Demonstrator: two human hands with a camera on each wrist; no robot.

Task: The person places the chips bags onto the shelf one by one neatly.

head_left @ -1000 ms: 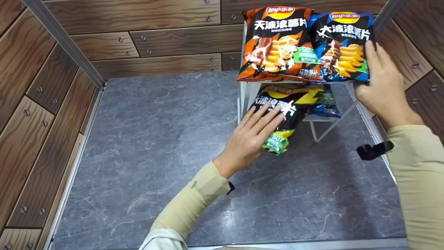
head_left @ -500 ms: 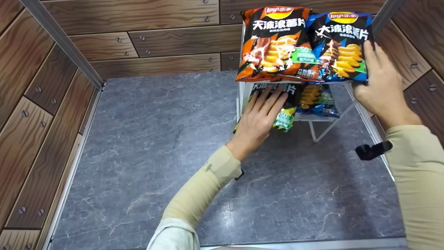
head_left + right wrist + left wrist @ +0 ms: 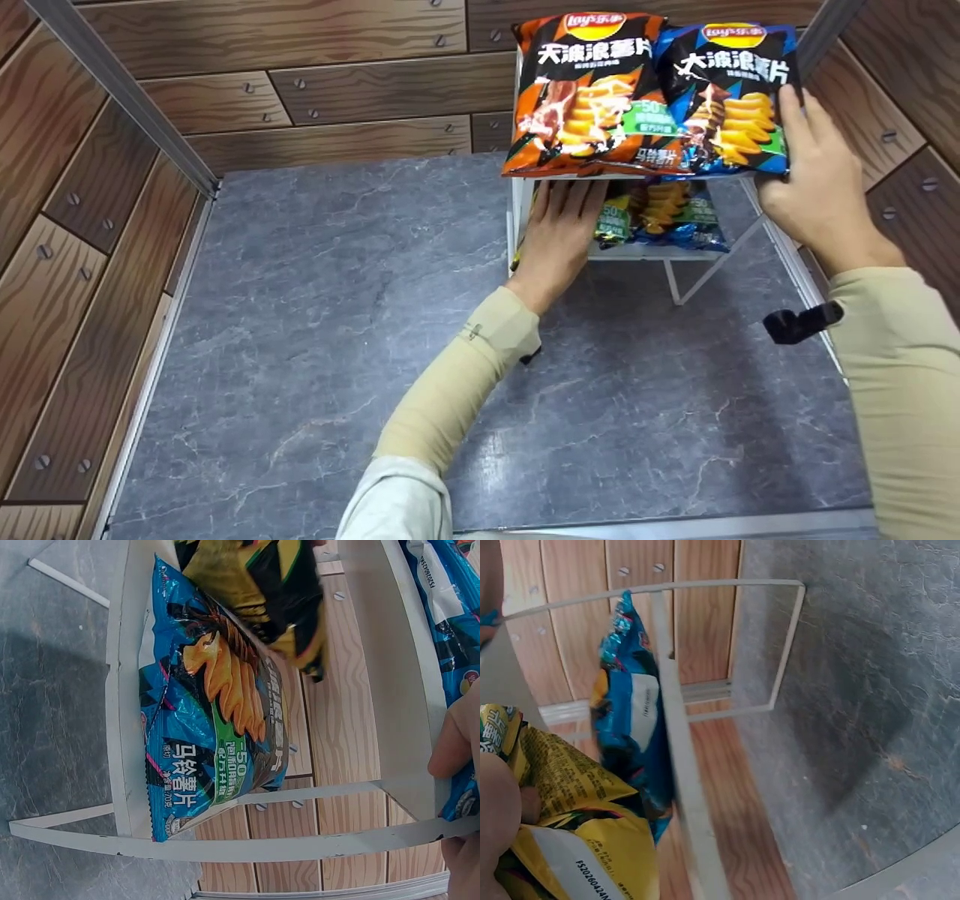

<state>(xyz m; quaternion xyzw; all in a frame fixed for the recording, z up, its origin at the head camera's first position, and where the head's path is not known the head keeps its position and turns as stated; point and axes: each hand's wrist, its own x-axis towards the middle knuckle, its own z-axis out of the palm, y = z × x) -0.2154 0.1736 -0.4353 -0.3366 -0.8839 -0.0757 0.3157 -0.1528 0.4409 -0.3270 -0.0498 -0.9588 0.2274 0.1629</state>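
Note:
My left hand (image 3: 559,236) holds a yellow-and-black bag of potato chips (image 3: 585,795) inside the lower tier of a white two-tier rack (image 3: 637,256). Its fingertips are hidden under the upper tier in the head view; the thumb shows against the bag in the left wrist view. Beside that bag, on the lower tier, lies a blue chip bag (image 3: 217,720). On the upper tier an orange chip bag (image 3: 589,105) and another blue chip bag (image 3: 727,105) lie side by side. My right hand (image 3: 821,184) grips the rack's upper right corner, touching the upper blue bag.
The rack stands on a grey marbled surface (image 3: 337,315) that stretches to the left and front. Wood-patterned walls (image 3: 360,82) enclose the back and both sides. A metal post (image 3: 135,105) rises at the back left corner.
My left hand has moved up and away from me, carrying the yellow-and-black chip bag under the upper tier, next to the lower blue one. My right hand has stayed at the rack's corner.

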